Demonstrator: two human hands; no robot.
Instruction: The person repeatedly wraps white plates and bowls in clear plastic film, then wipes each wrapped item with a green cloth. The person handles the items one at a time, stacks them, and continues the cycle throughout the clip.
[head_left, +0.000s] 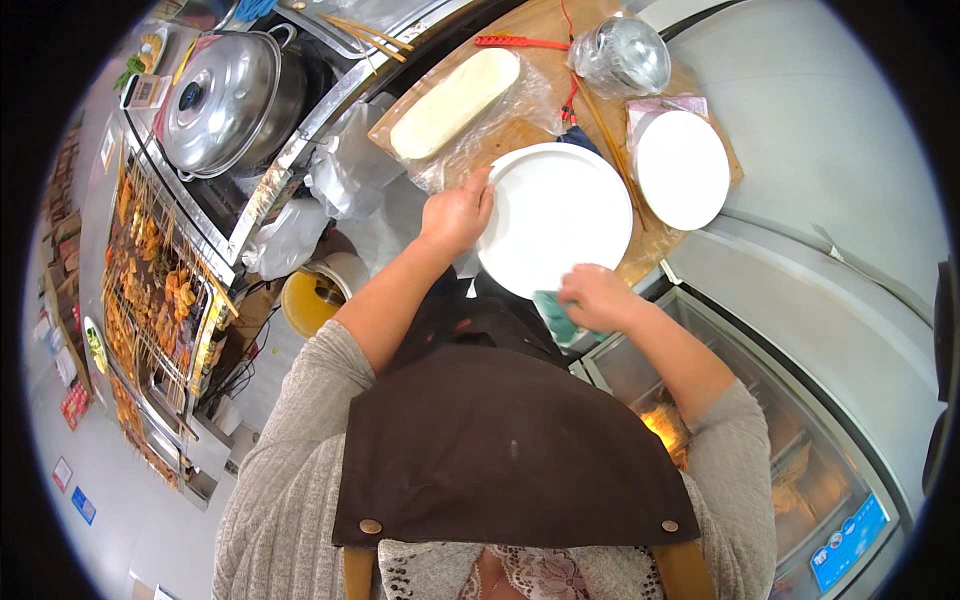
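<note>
My left hand (457, 211) grips the left rim of a round white plate (559, 214), its thumb over the edge. The plate is held in front of me, above the near part of a wooden board (517, 146). My right hand (598, 296) has hold of a green cloth (556, 313) at the plate's near right edge; the hand is slightly blurred. Behind the plate lies a long loaf of pale dough (455, 103) on clear plastic film (536, 94). A second white plate (682, 170) rests on the board to the right.
A lidded steel pot (221, 101) stands on the counter at left, with trays of skewered food (154, 281) nearer. Below are plastic bags (352, 161) and a yellow bucket (311, 300). A plastic-wrapped metal bowl (626, 56) and thin sticks (607, 139) lie on the board. At right is a glass-topped cabinet (750, 390).
</note>
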